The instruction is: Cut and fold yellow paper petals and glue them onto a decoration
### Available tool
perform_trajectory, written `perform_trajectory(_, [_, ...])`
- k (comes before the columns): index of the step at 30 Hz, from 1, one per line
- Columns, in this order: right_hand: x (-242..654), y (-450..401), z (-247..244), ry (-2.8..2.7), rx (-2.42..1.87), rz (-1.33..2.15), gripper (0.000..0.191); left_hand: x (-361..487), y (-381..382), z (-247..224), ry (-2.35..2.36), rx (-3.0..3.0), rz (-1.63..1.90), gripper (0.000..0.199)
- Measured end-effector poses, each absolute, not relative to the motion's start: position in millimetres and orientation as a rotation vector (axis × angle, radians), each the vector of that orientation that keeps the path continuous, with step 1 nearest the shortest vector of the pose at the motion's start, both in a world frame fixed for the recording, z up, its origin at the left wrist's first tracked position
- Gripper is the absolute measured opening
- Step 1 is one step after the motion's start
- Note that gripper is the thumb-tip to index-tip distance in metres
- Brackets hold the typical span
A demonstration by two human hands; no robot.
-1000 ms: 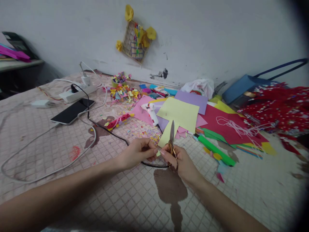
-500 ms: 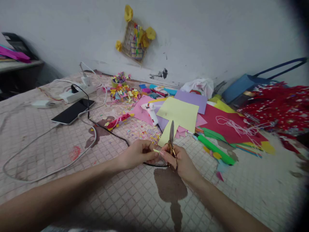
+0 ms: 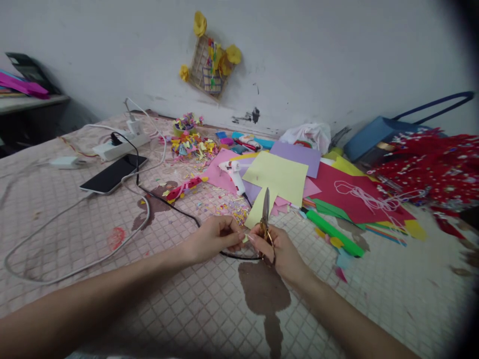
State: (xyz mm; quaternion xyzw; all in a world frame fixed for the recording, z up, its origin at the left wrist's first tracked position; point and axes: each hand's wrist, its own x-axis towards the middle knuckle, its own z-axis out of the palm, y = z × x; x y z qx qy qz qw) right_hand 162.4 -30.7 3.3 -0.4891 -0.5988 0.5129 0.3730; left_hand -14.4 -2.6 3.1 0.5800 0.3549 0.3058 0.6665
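Between the fingertips of my left hand (image 3: 220, 239) is a small pale yellow paper piece (image 3: 245, 239). The thumb and a fingertip of my right hand (image 3: 279, 247) touch the piece's other side. My right hand also holds gold-handled scissors (image 3: 266, 212), whose blades point away from me and look closed. Just beyond them lies a large pale yellow sheet (image 3: 280, 174) with a narrow part reaching toward my hands. A white glue gun (image 3: 235, 178) rests left of the sheet.
A black cable (image 3: 172, 205) runs under my hands. A phone (image 3: 114, 173) and power strip (image 3: 121, 144) lie left, paper scraps (image 3: 194, 145) farther back. Right are a green tube (image 3: 335, 232), a red sheet (image 3: 342, 194), white string (image 3: 368, 197) and red tinsel (image 3: 437, 167).
The small paper piece has turned between my fingertips and shows a different shape. Both hands and the scissors stay almost in place.
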Motion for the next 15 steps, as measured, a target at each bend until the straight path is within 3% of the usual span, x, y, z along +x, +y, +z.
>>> perform_trajectory(15, [164.7, -31.1, 4.8, -1.439, -1.208, 1.325, 0.031, -15.2, 1.4, 7.1, 0.811, 1.122, 0.821, 0.031])
